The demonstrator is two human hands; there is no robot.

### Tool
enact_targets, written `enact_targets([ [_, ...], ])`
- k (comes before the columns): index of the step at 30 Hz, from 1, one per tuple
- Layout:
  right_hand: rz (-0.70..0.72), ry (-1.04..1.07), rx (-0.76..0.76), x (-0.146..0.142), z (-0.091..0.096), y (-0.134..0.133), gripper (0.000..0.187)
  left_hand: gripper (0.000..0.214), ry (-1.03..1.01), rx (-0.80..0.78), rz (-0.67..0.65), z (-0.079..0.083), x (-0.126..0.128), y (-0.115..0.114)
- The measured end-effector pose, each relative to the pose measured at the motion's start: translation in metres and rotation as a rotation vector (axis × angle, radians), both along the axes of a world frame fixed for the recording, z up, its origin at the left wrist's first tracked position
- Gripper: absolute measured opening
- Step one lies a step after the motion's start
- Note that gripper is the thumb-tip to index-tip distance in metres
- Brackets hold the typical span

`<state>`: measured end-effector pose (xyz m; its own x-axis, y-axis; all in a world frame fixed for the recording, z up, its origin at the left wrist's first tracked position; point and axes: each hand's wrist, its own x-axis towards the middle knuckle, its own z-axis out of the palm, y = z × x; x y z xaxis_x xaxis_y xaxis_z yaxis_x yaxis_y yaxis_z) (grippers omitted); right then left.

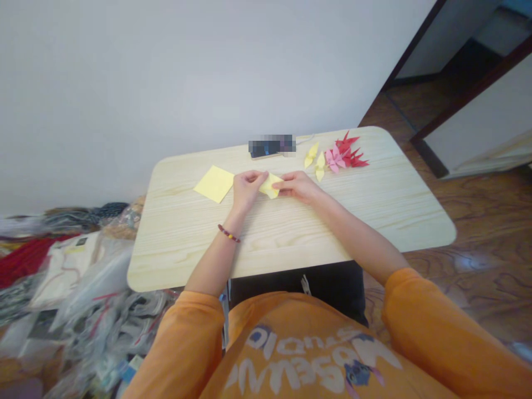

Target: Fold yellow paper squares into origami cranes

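Observation:
Between my two hands is a small folded piece of yellow paper [270, 185], held just above the middle of the table. My left hand [248, 187] pinches its left side near the upper corner, with a beaded bracelet on that wrist. Closed on the paper's right edge are the fingers of my right hand [300, 187]. A flat yellow paper square [214, 184] lies on the table just left of my left hand. Past my right hand are yellow folded-paper pieces [320, 166], a pink one [334, 159] and red ones [353, 157].
A phone [266, 148], partly blurred out, stands at the back of the pale wooden table [291, 238] by the wall. Clothes and plastic bags [91, 288] are heaped on the left. Wooden floor [486, 221] and a doorway lie to the right.

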<state>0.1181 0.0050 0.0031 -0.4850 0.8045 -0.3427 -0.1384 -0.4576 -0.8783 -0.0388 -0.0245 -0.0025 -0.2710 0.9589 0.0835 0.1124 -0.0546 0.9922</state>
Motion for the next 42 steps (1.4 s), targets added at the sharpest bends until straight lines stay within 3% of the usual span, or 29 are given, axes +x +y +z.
enact_targets([
  [5,-0.030,-0.019,0.008,0.000,0.002,-0.001,0.010,0.038,-0.041,-0.019,-0.031,0.006,0.002,-0.002],
  [11,-0.037,-0.021,0.025,0.001,0.006,-0.002,0.014,0.033,-0.081,-0.060,-0.093,0.010,0.005,-0.006],
  [24,-0.022,-0.063,0.020,0.001,0.005,-0.002,0.015,0.029,-0.076,-0.067,-0.090,0.004,-0.001,-0.002],
  [42,-0.147,-0.163,0.080,-0.004,0.008,-0.006,0.021,0.026,-0.026,-0.058,-0.029,0.000,0.001,-0.001],
])
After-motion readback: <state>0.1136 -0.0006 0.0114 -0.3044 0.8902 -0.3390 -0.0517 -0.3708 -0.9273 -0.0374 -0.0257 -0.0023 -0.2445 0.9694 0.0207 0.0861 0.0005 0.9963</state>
